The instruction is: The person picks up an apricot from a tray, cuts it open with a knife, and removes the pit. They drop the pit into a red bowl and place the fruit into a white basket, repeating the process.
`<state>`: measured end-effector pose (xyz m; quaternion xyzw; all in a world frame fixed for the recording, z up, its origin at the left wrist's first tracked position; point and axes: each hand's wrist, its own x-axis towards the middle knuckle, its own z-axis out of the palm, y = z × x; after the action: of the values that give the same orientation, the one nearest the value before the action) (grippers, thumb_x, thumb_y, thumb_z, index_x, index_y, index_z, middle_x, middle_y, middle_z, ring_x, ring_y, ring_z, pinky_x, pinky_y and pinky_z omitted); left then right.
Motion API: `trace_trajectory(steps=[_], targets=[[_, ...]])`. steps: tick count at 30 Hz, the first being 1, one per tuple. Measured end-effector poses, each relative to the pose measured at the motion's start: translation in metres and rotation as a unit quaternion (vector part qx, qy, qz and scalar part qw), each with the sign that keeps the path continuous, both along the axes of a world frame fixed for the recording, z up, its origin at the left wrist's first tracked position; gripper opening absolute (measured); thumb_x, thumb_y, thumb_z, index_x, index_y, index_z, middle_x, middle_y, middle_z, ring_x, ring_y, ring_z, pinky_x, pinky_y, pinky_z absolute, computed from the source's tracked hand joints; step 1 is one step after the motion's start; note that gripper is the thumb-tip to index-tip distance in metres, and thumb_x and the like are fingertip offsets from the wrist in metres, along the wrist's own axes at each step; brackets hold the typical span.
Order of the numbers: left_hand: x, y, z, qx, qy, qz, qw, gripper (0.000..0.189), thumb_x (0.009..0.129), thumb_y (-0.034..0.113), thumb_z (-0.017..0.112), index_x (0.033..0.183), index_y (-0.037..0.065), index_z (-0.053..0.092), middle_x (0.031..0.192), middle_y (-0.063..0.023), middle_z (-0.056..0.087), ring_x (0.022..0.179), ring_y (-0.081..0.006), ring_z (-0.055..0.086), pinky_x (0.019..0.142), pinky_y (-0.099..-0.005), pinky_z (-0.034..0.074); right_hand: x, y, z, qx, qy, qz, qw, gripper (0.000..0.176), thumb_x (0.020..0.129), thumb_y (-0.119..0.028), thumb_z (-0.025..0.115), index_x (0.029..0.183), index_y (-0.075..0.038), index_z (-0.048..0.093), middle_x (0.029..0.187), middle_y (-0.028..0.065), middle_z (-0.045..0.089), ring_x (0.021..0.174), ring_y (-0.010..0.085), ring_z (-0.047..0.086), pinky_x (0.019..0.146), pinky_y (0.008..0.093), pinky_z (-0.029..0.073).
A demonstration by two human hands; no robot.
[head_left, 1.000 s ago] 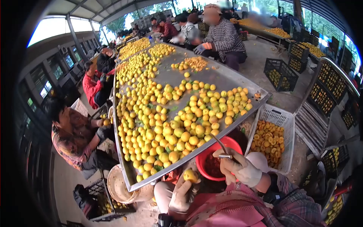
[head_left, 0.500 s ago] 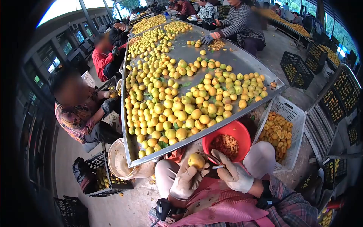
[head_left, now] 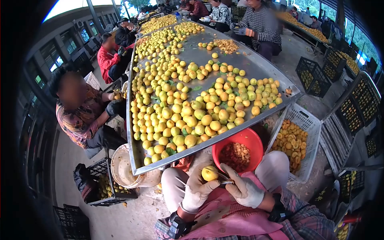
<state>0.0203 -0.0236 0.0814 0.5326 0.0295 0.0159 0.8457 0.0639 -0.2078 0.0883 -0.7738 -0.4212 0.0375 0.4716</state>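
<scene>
My left hand [head_left: 199,188], in a pale work glove, is closed around a yellow apricot [head_left: 209,173] above my lap. My right hand [head_left: 245,189], gloved too, grips a thin metal cutting tool [head_left: 227,182] whose exact kind is hard to make out. The tool's tip meets the right side of the apricot. Just beyond my hands is a red basin [head_left: 259,149] with brownish pits or scraps inside. Many whole apricots [head_left: 176,108] lie on the metal table [head_left: 208,151] in front of me.
A white crate [head_left: 316,138] of halved apricots [head_left: 291,140] stands right of the basin. Left are a stained white bucket [head_left: 120,166] and a black crate [head_left: 114,200] with fruit. A co-worker [head_left: 80,108] sits along the table's left side, another [head_left: 260,28] at the far right.
The tool has come up against the apricot, and my two hands are closer together. At the far right, the co-worker's gloved hand has drawn back from the table.
</scene>
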Motion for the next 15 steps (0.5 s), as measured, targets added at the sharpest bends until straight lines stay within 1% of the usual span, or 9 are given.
trace_trajectory(steps=[1,3,6,9,11,12,13,14,15], targets=[[-0.001,-0.001,0.0,-0.001,0.0,0.0,1.0,0.068,0.076,0.026,0.082,0.126,-0.002,0.046,0.109,-0.0046,0.058,0.097,-0.0124,0.056,0.086,-0.0248,0.046,-0.001,0.001,0.0,-0.002,-0.01,-0.003,1.0,0.056,0.097,-0.012,0.046,0.145,0.004,0.023,0.13,0.0228,0.051,0.086,0.0337,0.065,0.071,0.0373,0.052],[-0.004,-0.002,0.001,-0.036,0.008,0.001,0.999,0.066,0.077,0.019,0.08,0.128,-0.003,0.044,0.11,-0.0052,0.058,0.098,-0.0128,0.057,0.087,-0.0248,0.047,-0.003,0.002,-0.003,-0.004,-0.021,-0.005,1.0,0.056,0.097,-0.011,0.046,0.145,0.005,0.023,0.13,0.023,0.051,0.087,0.0338,0.065,0.071,0.0374,0.053],[-0.004,-0.004,-0.001,-0.031,0.009,0.017,0.999,0.066,0.077,0.019,0.08,0.128,-0.003,0.044,0.109,-0.0056,0.059,0.097,-0.013,0.058,0.086,-0.0246,0.047,-0.005,0.004,-0.007,-0.012,-0.013,-0.01,1.0,0.055,0.096,-0.01,0.046,0.144,0.005,0.024,0.13,0.0234,0.051,0.091,0.0336,0.065,0.073,0.0372,0.053],[-0.005,-0.001,-0.001,-0.022,0.027,0.013,0.999,0.066,0.078,0.019,0.08,0.129,-0.003,0.044,0.109,-0.006,0.059,0.096,-0.0136,0.058,0.086,-0.0254,0.048,-0.007,0.005,-0.005,-0.018,-0.031,-0.025,0.999,0.054,0.097,-0.013,0.047,0.144,0.002,0.026,0.127,0.0228,0.053,0.095,0.0338,0.065,0.073,0.0369,0.053],[-0.005,-0.004,0.0,-0.02,0.023,0.013,0.999,0.066,0.078,0.018,0.079,0.13,-0.003,0.044,0.108,-0.006,0.059,0.096,-0.0139,0.059,0.086,-0.0255,0.048,-0.008,0.006,-0.004,-0.027,0.038,-0.019,0.999,0.053,0.097,-0.017,0.046,0.145,-0.002,0.027,0.123,0.0222,0.056,0.096,0.0342,0.064,0.072,0.0374,0.053],[-0.005,-0.005,0.0,-0.018,0.019,0.012,1.0,0.066,0.079,0.017,0.079,0.13,-0.004,0.043,0.107,-0.006,0.059,0.096,-0.0141,0.059,0.086,-0.0257,0.048,-0.008,0.006,0.001,-0.029,0.039,-0.02,0.999,0.053,0.097,-0.017,0.046,0.145,-0.002,0.027,0.123,0.0222,0.056,0.096,0.0342,0.064,0.072,0.0374,0.053],[-0.006,-0.005,-0.002,-0.019,0.019,0.012,1.0,0.066,0.079,0.017,0.079,0.13,-0.004,0.043,0.107,-0.006,0.059,0.096,-0.0141,0.059,0.086,-0.0257,0.048,-0.009,0.006,0.01,-0.068,0.076,-0.011,0.995,0.053,0.097,-0.016,0.047,0.142,0.003,0.027,0.124,0.0234,0.055,0.1,0.0341,0.063,0.079,0.0371,0.052],[-0.006,-0.005,-0.005,0.036,0.015,0.009,0.999,0.066,0.079,0.017,0.078,0.13,-0.004,0.043,0.108,-0.0063,0.059,0.096,-0.0143,0.058,0.086,-0.0255,0.047,-0.009,0.005,0.015,-0.106,0.113,-0.002,0.988,0.053,0.096,-0.014,0.048,0.14,0.008,0.028,0.126,0.0245,0.053,0.104,0.0341,0.062,0.085,0.0368,0.051],[-0.006,-0.005,-0.006,0.091,0.011,0.007,0.996,0.065,0.08,0.017,0.078,0.131,-0.005,0.043,0.11,-0.0066,0.059,0.097,-0.0145,0.058,0.087,-0.0253,0.047,-0.009,0.005,0.014,-0.107,0.113,-0.002,0.988,0.053,0.096,-0.014,0.048,0.14,0.008,0.028,0.126,0.0245,0.053,0.104,0.0341,0.062,0.085,0.0368,0.051]])
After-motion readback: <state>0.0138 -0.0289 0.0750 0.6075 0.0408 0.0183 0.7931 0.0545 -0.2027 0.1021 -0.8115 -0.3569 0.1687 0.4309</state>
